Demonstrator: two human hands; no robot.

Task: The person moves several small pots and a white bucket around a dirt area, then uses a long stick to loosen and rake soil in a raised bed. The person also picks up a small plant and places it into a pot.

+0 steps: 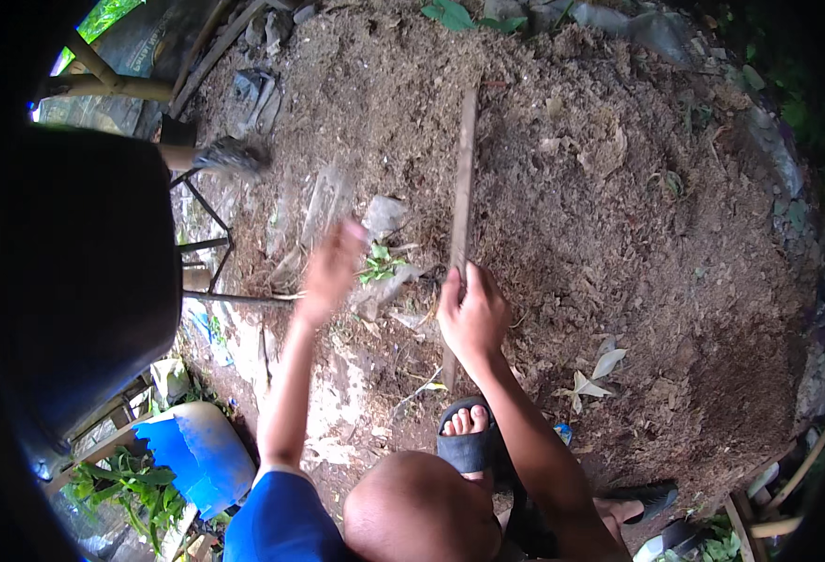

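Note:
My right hand grips a long, narrow wooden strip near its lower part, thumb on the left side. The strip points away from me over loose brown, crumbly soil, its near end close to my foot. Left of it, my left hand is raised and motion-blurred; its fingers cannot be made out well, nor whether it holds anything. Beyond and beside that hand lie crumpled clear plastic and a small green plant.
A large black container fills the left side, near a thin dark metal frame. Bamboo poles stand at upper left. A broken blue-and-white plastic container lies at lower left. My sandalled foot and bent knee are close by.

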